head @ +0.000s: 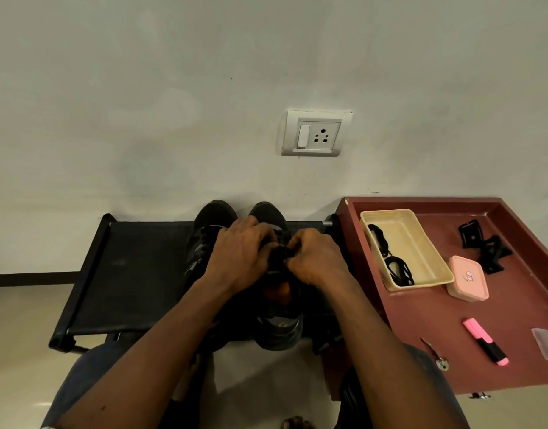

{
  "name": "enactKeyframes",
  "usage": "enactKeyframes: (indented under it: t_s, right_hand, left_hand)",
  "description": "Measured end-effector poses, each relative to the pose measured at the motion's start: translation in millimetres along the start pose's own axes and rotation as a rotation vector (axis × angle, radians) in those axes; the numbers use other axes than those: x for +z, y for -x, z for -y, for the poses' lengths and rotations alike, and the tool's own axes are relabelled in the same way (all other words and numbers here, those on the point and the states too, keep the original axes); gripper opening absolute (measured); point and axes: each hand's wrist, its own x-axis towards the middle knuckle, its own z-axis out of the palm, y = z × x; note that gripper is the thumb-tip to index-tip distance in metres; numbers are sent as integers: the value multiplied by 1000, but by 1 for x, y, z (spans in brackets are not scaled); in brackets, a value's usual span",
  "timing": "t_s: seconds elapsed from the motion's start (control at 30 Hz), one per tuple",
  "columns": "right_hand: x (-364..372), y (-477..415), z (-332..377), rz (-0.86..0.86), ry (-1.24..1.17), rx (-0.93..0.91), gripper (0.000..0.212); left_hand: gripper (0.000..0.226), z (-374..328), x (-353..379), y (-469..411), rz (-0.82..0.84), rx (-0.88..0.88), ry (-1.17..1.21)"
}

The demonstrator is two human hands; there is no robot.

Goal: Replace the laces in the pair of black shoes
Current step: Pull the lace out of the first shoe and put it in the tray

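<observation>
Matt black uppers on the shoes (215, 218), with greyish, slightly shiny overlays down the side. Dull black cord for the lace (280, 253). Underneath, a matt black fabric shelf (127, 274), with a bare metal tube (327, 223) at 2 o'clock of the shoes.

At 3 o'clock, a red-brown tabletop (421, 351), painted, matt and a little scuffed. On it:
- cream plastic tray (433, 261), smooth, holding coils of black cord (398, 270)
- pink plastic box (467, 278) with a satin sheen
- pink-and-black highlighter (486, 342) in glossy plastic
- clear plastic case (546, 343)
- black plastic clips (483, 246)
- small shiny metal piece (441, 363)

At 12 o'clock, a matt, smudged painted wall (142, 88) and a white glossy plastic switch plate (316, 133). At 8 o'clock, a smooth pale floor (19, 335) with soft sheen
</observation>
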Motion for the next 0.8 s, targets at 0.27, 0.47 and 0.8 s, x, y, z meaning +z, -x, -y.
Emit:
enactKeyframes:
  t_s: [0.27, 0.47, 0.8]
  right_hand:
    - [-2, 1, 2, 18, -12, 18, 29]
    - [-1, 1, 3, 17, 14, 7, 35]
    - [0, 1, 6, 56, 28, -4, 48]
  left_hand:
    - [20, 0, -7, -8, -283, -569, 1012]
    - [15, -1, -3, -5, -173, -446, 864]
    - [10, -19, 0, -2, 157, -216, 48]
